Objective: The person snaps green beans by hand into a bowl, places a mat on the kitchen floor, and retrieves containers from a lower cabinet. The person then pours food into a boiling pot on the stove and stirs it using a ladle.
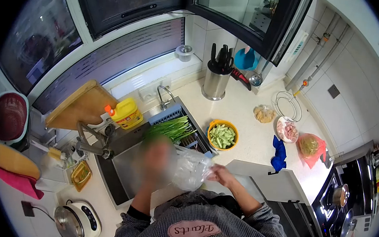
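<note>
My right hand [222, 175] pinches the right edge of a clear plastic bag [191, 167] in front of my apron. On the bag's left side is my left hand [155, 158], over the sink; a blur covers it, so its fingers are hidden. Long green stalks [171, 129] lie just beyond it on the blue rack [172, 113] across the sink [125, 164]. To the right of the sink, an orange basket [237, 137] holds cut pale green pieces [222, 136].
A knife block [214, 82] stands behind the basket. Further right are a plate of meat [287, 130], a blue cloth [279, 154], a red bag [310, 150] and a stove with a pot [339, 195]. At left are a yellow bottle [126, 113], the faucet and a cooker [76, 222].
</note>
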A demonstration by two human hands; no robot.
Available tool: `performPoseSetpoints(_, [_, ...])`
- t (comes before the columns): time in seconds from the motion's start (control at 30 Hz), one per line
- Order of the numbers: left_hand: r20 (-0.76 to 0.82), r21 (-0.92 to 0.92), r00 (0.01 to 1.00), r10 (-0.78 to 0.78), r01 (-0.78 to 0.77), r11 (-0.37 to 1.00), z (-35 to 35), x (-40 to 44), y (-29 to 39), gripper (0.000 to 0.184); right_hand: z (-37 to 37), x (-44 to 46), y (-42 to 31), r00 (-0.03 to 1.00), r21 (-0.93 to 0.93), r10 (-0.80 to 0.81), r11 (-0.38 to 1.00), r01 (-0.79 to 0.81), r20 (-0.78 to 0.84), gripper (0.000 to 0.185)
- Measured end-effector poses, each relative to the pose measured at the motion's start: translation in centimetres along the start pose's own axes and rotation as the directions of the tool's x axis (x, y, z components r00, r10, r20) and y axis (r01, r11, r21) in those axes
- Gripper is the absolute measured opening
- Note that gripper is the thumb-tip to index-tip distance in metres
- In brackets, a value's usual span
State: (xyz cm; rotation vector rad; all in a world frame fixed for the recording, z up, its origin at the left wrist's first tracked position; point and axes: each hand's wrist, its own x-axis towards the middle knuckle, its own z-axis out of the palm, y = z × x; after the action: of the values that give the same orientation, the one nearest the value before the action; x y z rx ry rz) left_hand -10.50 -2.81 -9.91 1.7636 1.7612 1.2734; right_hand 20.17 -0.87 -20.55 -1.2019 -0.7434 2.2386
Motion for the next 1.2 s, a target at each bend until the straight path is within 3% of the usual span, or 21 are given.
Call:
performPoseSetpoints(0.03, [-0.069,0.079,0.997,0.031,-0.026,0.997,-0.5,0.3,-0.3,0.021,0.7,-0.6,-1.8,1.0,0.002,-0.006,1.0,0.006,-0.002,0.047])
performPoseSetpoints(0.07, [-0.137,0.16,0.989,0.062,-0.04,0.986,-1.0,0.6,-0.5,0.021,2.3,-2.2,-4.3,0.988,-0.053,-0.074,0.996,0.068,-0.135,0.048])
performPoseSetpoints(0.13, [-0.213,0.072,0.975,0.054,-0.039,0.997,-2.7,1.6,1.5,0.02,3.5,-2.7,-6.2,0.953,-0.111,-0.152,0.986,0.126,-0.263,0.049])
performPoseSetpoints(0.17, [-0.214,0.07,0.975,0.061,-0.047,0.996,-3.1,2.0,1.7,0.02,3.6,-2.4,-6.4,0.821,-0.422,-0.523,0.813,0.4,-0.23,0.05])
performPoseSetpoints(0.2, [-0.265,0.042,0.964,0.035,-0.025,0.999,-3.4,2.3,1.9,0.02,3.6,-2.2,-6.9,0.588,-0.672,-0.805,0.478,0.566,-0.077,0.053])
performPoseSetpoints(0.23, [-0.292,0.027,0.956,0.024,-0.017,0.999,-3.8,2.6,2.2,0.02,4.4,-3.4,-8.4,0.583,-0.672,-0.809,0.473,0.569,-0.075,0.053])
performPoseSetpoints(0.3, [-0.33,0.058,0.943,0.026,-0.007,0.998,-4.7,3.1,3.0,0.02,7.2,-7.9,-13.0,0.524,-0.926,-0.851,0.214,0.312,-0.02,0.056])
performPoseSetpoints(0.37, [-0.348,0.104,0.936,0.047,-0.011,0.995,-5.4,3.7,4.0,0.02,7.3,-9.2,-15.2,0.479,-0.937,-0.876,0.125,0.327,0.051,0.048])
performPoseSetpoints(0.43, [-0.36,0.127,0.926,0.114,-0.073,0.989,-6.2,4.2,5.5,0.02,8.6,-10.9,-17.2,0.346,-0.982,-0.924,-0.12,0.144,0.164,0.036])
performPoseSetpoints(0.47, [-0.364,0.135,0.921,0.138,-0.095,0.986,-6.6,4.5,6.4,0.02,9.0,-11.7,-18.3,0.45,-0.992,-0.891,-0.007,0.127,0.064,0.033])
performPoseSetpoints(0.5, [-0.363,0.116,0.918,0.16,-0.126,0.985,-7.2,4.9,7.9,0.021,8.7,-11.7,-19.3,0.443,-0.992,-0.894,-0.009,0.126,0.064,0.033])
performPoseSetpoints(0.57, [-0.363,0.094,0.913,0.187,-0.163,0.982,-7.8,6.0,10.1,0.021,8.2,-11.2,-21.3,0.768,-0.692,-0.637,0.583,0.426,-0.064,0.03])
performPoseSetpoints(0.63, [-0.337,-0.049,0.941,0.002,-0.02,0.999,-7.8,7.5,11.5,0.023,8.7,-10.1,-22.7,0.717,-0.664,-0.697,0.535,0.522,0.003,0.03])
performPoseSetpoints(0.67, [-0.336,-0.05,0.942,0.006,-0.024,0.998,-7.4,8.7,11.3,0.023,8.8,-9.2,-23.4,0.758,-0.504,-0.652,0.656,0.561,-0.005,0.032])
performPoseSetpoints(0.7, [-0.274,-0.247,0.962,0.004,-0.074,0.966,-6.6,10.5,10.4,0.023,8.8,-8.3,-24.3,0.795,-0.326,-0.607,0.751,0.574,0.004,0.034])
performPoseSetpoints(0.73, [-0.212,-0.437,0.977,0.014,-0.107,0.893,-5.9,12.5,9.5,0.024,8.7,-7.2,-25.2,0.792,-0.328,-0.61,0.747,0.579,0.007,0.034])
performPoseSetpoints(0.8, [-0.149,-0.285,0.977,0.151,-0.189,0.94,-4.6,16.9,8.0,0.023,8.4,-4.8,-26.5,0.752,-0.214,-0.656,0.746,0.631,-0.07,0.038])
performPoseSetpoints(1.0, [-0.093,-0.311,0.972,0.214,-0.232,0.922,-1.2,27.8,9.0,0.019,9.9,-2.9,-27.9,0.595,-0.048,-0.782,0.612,0.789,-0.186,0.036])
performPoseSetpoints(1.03, [-0.067,-0.229,0.966,0.25,-0.259,0.939,-0.7,28.8,9.7,0.02,9.9,-2.9,-27.6,0.583,-0.045,-0.786,0.603,0.797,-0.204,0.035])
performPoseSetpoints(1.17, [0.018,-0.021,0.943,0.332,-0.332,0.943,1.4,30.5,12.0,0.024,9.3,-2.6,-25.6,0.676,-0.079,-0.718,0.693,0.717,-0.167,0.052])
performPoseSetpoints(1.2, [0.064,-0.009,0.888,0.456,-0.457,0.89,2.7,32.0,9.5,0.042,8.7,-2.5,-25.0,0.76,-0.172,-0.637,0.769,0.616,-0.128,0.069])
